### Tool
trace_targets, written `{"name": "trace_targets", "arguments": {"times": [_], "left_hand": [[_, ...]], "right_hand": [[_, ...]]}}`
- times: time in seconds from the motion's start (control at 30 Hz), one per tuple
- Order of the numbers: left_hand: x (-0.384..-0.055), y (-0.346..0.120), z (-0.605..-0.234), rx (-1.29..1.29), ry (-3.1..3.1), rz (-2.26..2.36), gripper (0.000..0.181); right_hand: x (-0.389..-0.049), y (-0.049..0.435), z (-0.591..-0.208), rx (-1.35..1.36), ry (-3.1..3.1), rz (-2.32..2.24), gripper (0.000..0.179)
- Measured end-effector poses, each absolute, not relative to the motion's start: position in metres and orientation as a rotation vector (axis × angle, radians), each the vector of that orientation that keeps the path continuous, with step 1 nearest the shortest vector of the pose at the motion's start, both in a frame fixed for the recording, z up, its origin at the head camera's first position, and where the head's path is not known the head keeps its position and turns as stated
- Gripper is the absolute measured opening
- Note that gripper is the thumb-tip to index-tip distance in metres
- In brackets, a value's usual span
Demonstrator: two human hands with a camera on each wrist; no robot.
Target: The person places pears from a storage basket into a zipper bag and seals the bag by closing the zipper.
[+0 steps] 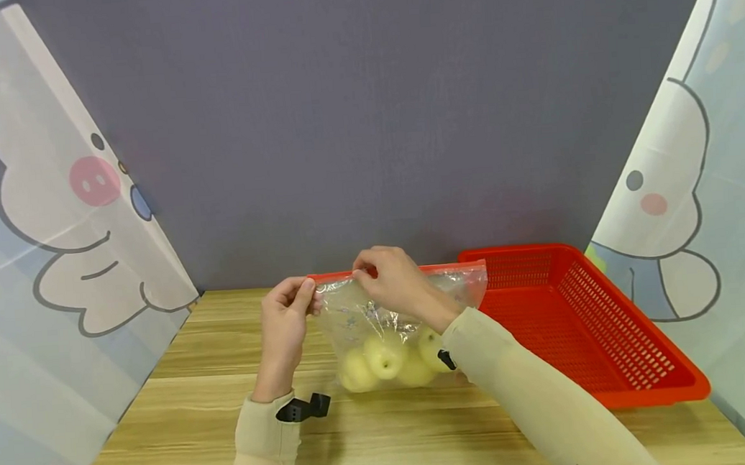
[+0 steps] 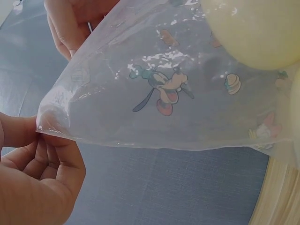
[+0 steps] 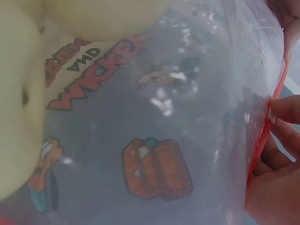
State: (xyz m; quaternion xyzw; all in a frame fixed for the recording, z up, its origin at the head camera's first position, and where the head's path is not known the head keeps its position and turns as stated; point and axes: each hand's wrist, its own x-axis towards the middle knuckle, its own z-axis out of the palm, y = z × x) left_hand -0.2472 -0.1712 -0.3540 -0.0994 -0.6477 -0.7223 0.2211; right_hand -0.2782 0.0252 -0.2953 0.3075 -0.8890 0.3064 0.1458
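Note:
A clear zip bag [image 1: 346, 313] with a red zip strip stands upright on the table, printed with cartoon figures. Several pale yellow-green apples [image 1: 384, 358] lie in its bottom. At the bag's top left corner, my left hand [image 1: 284, 318] pinches the edge between thumb and curled fingers. My right hand [image 1: 391, 278] pinches the red zip strip [image 3: 265, 136] near the middle of the top edge. In the left wrist view, the left hand [image 2: 42, 173] grips the bag's corner, and part of the right hand [image 2: 75, 21] shows at the top.
A red plastic basket [image 1: 619, 330] with slotted walls stands on the right, just beyond the bag and the right forearm. The wooden table [image 1: 183, 404] ends at a grey backdrop [image 1: 364, 118]. Cartoon-printed curtains [image 1: 72, 210] hang at both sides.

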Motion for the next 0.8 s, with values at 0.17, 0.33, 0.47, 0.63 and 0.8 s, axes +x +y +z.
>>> {"name": "trace_targets", "arguments": {"times": [0.17, 0.33, 0.47, 0.63, 0.8], "left_hand": [[-0.247, -0.172, -0.354, -0.270, -1.787, -1.989, 0.023], [-0.247, -0.172, -0.353, -0.273, -1.792, -1.986, 0.021], [-0.247, -0.173, -0.353, -0.273, -1.798, -1.983, 0.021], [-0.247, -0.173, -0.352, -0.287, -1.807, -1.972, 0.019], [-0.247, -0.174, -0.352, -0.291, -1.797, -1.978, 0.018]], "right_hand": [[-0.277, 0.028, -0.295, 0.881, -2.561, 0.887, 0.011], [-0.276, 0.031, -0.295, 0.876, -2.560, 0.895, 0.012], [-0.275, 0.034, -0.294, 0.868, -2.561, 0.896, 0.013], [-0.274, 0.037, -0.294, 0.857, -2.570, 0.897, 0.015], [-0.272, 0.041, -0.292, 0.846, -2.559, 0.865, 0.015]]}}
